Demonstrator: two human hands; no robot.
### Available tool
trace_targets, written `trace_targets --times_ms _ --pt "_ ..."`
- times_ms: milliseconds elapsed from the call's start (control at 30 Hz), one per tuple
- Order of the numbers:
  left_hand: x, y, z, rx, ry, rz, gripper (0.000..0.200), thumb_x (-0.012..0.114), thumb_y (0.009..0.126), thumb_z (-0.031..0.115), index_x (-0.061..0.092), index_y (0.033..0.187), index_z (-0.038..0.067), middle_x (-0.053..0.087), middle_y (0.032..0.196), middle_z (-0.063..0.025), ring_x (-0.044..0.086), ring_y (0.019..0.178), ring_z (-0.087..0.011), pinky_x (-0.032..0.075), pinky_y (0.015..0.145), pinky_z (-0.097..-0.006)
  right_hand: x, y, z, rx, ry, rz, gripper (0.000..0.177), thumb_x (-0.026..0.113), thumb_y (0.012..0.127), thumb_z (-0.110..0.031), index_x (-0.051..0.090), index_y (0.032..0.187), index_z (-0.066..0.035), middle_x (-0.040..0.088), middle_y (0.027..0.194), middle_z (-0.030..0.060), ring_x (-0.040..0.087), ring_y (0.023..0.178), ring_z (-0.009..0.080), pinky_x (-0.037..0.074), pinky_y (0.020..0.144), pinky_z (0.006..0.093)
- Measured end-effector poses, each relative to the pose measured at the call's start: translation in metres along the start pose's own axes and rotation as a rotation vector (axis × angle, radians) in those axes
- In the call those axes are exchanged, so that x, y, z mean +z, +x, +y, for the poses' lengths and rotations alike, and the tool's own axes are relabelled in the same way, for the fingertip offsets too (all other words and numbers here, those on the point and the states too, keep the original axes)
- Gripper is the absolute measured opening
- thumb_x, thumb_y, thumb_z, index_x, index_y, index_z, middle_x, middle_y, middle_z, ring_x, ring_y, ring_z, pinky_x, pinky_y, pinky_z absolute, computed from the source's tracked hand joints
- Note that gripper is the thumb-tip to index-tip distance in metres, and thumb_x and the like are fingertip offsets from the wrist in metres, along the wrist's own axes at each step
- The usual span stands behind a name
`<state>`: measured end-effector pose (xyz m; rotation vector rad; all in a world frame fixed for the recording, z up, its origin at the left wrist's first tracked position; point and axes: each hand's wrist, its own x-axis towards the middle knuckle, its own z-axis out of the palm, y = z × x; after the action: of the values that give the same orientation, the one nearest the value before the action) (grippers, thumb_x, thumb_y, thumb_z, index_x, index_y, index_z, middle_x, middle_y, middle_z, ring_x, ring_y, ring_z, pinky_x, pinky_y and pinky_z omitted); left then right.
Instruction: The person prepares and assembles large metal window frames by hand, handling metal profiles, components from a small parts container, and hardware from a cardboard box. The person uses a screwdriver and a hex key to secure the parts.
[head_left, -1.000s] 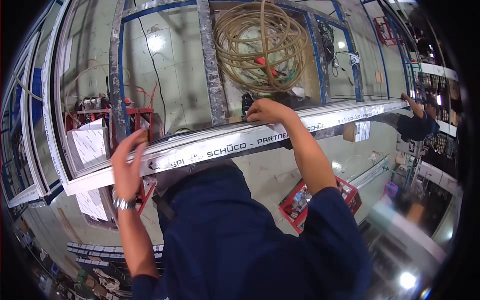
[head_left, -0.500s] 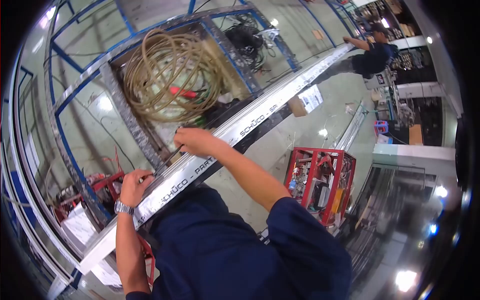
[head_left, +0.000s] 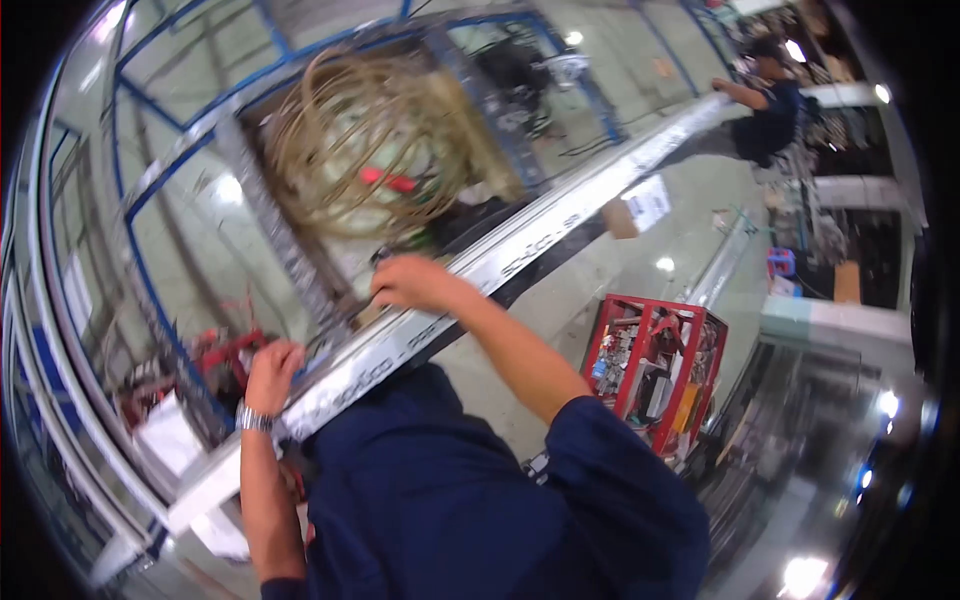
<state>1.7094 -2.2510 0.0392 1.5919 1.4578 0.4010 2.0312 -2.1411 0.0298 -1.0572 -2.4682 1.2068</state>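
A long white-filmed profile point(head_left: 545, 225), printed with "SCHÜCO", runs diagonally across the head view in front of my body. My left hand point(head_left: 272, 378), with a metal watch point(head_left: 254, 418) at the wrist, is at the profile's near-left part, its fingers curled together and blurred. Farther along, my right hand point(head_left: 425, 284) bends over the far edge with its fingers closed; its fingertips are largely hidden. Whatever either hand pinches is too small or too smeared to name.
Beyond the profile, a blue frame bench point(head_left: 165, 185) bears a coil of tan hose point(head_left: 300, 190) with a red-handled tool point(head_left: 388, 180). A red cart point(head_left: 655, 375) of tools stands to the right. Another person point(head_left: 765, 115) is at the profile's far end, a hand on it.
The whole view has shifted slightly and blurred. My left hand's fingers have drawn closer together and up from the profile. My right hand stays at the far edge.
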Motion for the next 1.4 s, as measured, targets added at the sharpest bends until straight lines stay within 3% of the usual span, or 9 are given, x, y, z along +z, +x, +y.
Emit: trace_targets --times_ms 167,300,400,633,867,1133,1233,1333,1400 --pt "-0.005 0.002 0.000 -0.020 -0.080 -0.022 0.027 0.058 0.097 0.022 0.065 0.092 -0.004 0.063 0.081 -0.0216 0.062 0.075 -0.0372 0.048 0.070 -0.0426 -0.002 0.007 -0.001 0.027 0.093 -0.043 0.019 0.064 0.088 -0.022 0.072 0.092 -0.005 0.066 0.090 0.0141 0.062 0.089 0.0359 0.049 0.079 0.0440" --pt "-0.009 0.003 0.000 -0.054 -0.045 -0.026 0.024 0.062 0.097 0.021 0.069 0.097 -0.002 0.067 0.080 -0.0127 0.062 0.070 -0.0210 0.049 0.067 -0.0333 -0.007 0.011 -0.008 0.076 0.133 -0.085 0.022 0.066 0.089 -0.021 0.070 0.095 -0.001 0.066 0.091 0.0154 0.061 0.089 0.0363 0.048 0.080 0.0418" --pt "-0.006 0.002 -0.002 -0.037 -0.110 0.042 0.026 0.064 0.094 0.023 0.069 0.096 -0.003 0.069 0.087 -0.0183 0.066 0.076 -0.0318 0.050 0.070 -0.0376 -0.008 0.012 -0.009 0.119 0.168 -0.090 0.020 0.068 0.086 -0.019 0.070 0.095 -0.001 0.066 0.091 0.0156 0.062 0.089 0.0359 0.049 0.080 0.0406" --pt "-0.004 -0.002 0.000 -0.104 -0.212 0.058 0.022 0.071 0.089 0.019 0.070 0.098 -0.001 0.069 0.086 -0.0136 0.064 0.073 -0.0242 0.050 0.070 -0.0344 -0.004 0.012 -0.008 0.181 0.200 -0.089 0.018 0.071 0.082 -0.014 0.066 0.093 0.000 0.066 0.088 0.0152 0.064 0.087 0.0315 0.050 0.078 0.0384" --pt "-0.001 -0.003 0.002 -0.106 -0.190 0.047 0.018 0.074 0.084 0.016 0.069 0.093 0.001 0.067 0.087 -0.0124 0.063 0.078 -0.0255 0.049 0.075 -0.0341 -0.001 0.012 -0.010 0.179 0.215 -0.105 0.017 0.069 0.080 -0.008 0.061 0.092 0.000 0.066 0.086 0.0137 0.064 0.081 0.0283 0.050 0.076 0.0368" --pt "0.006 -0.002 -0.009 -0.090 -0.233 0.028 0.017 0.074 0.083 0.013 0.069 0.092 0.001 0.069 0.091 -0.0147 0.067 0.087 -0.0302 0.050 0.080 -0.0361 -0.002 0.013 -0.011 0.246 0.221 -0.173 0.018 0.069 0.080 -0.011 0.063 0.093 0.000 0.067 0.085 0.0140 0.064 0.082 0.0280 0.050 0.076 0.0364" --pt "0.011 -0.002 -0.016 -0.027 -0.198 0.034 0.012 0.074 0.085 0.009 0.068 0.090 0.000 0.068 0.087 -0.0072 0.062 0.079 -0.0160 0.049 0.074 -0.0301 0.001 0.013 -0.008 0.189 0.188 -0.157 0.019 0.071 0.083 -0.014 0.067 0.095 0.000 0.067 0.086 0.0133 0.064 0.083 0.0283 0.049 0.076 0.0361" --pt "0.014 -0.002 -0.018 -0.049 -0.208 0.020 0.013 0.074 0.084 0.011 0.069 0.090 0.000 0.068 0.086 -0.0085 0.063 0.080 -0.0180 0.049 0.074 -0.0317 0.001 0.014 -0.006 0.144 0.155 -0.172 0.018 0.072 0.084 -0.016 0.070 0.094 -0.001 0.067 0.086 0.0125 0.063 0.084 0.0287 0.048 0.076 0.0361" --pt "0.013 -0.002 -0.014 -0.074 -0.162 -0.011 0.015 0.074 0.083 0.012 0.068 0.091 0.001 0.069 0.089 -0.0129 0.066 0.085 -0.0267 0.051 0.078 -0.0355 0.001 0.014 -0.004 0.136 0.142 -0.194 0.018 0.071 0.085 -0.017 0.071 0.093 -0.001 0.066 0.086 0.0123 0.063 0.084 0.0290 0.048 0.075 0.0364"
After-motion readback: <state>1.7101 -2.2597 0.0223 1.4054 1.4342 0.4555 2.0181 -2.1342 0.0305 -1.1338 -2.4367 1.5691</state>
